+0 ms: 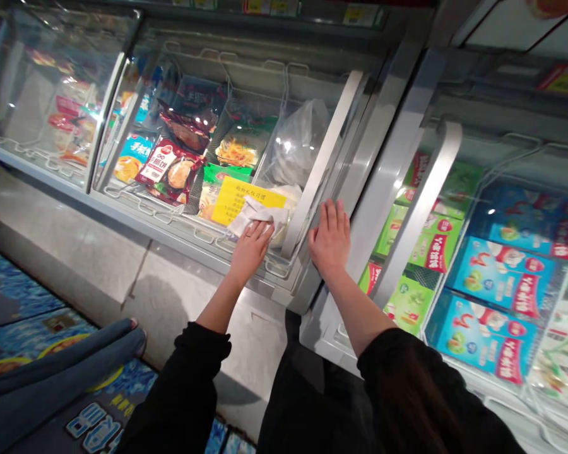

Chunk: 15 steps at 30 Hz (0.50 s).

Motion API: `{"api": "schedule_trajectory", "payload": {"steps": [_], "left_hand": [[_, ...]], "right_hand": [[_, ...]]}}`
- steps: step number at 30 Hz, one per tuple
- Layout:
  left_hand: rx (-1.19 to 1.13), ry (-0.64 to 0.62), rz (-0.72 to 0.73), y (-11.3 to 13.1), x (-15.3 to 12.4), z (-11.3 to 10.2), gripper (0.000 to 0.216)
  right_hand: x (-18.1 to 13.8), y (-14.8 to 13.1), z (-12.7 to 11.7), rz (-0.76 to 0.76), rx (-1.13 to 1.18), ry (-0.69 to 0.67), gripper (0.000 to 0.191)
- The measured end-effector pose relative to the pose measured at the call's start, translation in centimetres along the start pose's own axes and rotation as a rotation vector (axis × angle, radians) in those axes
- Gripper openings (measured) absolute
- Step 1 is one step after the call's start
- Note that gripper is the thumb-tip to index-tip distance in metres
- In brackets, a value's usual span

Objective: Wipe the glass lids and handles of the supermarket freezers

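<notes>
My left hand (252,251) presses a crumpled white cloth (260,216) onto the glass lid of a chest freezer, its fingertips lying over the cloth. Just behind the cloth is a yellow sign with printed characters (227,200), partly covered by it. My right hand (330,238) rests flat on the grey freezer frame (307,277), fingers stretched out and holding nothing. Between the two hands runs the pale lid handle (322,164). Under the glass lie a dark red food packet (170,169) and a green one (239,151).
A second freezer on the right has its own handle (419,208) and holds blue boxes (502,274) and green boxes (435,236). Another glass-covered section (57,94) continues to the left. A person's jeans-clad legs (76,359) show at lower left, over the printed floor (28,284).
</notes>
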<state>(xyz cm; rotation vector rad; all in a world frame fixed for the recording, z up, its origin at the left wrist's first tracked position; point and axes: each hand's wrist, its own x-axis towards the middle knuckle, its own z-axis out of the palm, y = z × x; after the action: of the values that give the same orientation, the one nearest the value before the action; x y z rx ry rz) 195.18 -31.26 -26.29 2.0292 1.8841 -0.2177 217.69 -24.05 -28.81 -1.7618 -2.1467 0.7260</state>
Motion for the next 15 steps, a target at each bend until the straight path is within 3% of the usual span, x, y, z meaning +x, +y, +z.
{"api": "schedule_trajectory", "payload": {"steps": [7, 15], "left_hand": [[0.010, 0.041, -0.074, -0.3, 6.3, -0.7, 0.057], [0.025, 0.048, 0.030, -1.2, 16.9, -3.7, 0.058]], "right_hand": [[0.0, -0.2, -0.4, -0.021, -0.048, 0.032, 0.063], [-0.2, -0.2, -0.3, -0.052, -0.131, 0.081, 0.057]]}}
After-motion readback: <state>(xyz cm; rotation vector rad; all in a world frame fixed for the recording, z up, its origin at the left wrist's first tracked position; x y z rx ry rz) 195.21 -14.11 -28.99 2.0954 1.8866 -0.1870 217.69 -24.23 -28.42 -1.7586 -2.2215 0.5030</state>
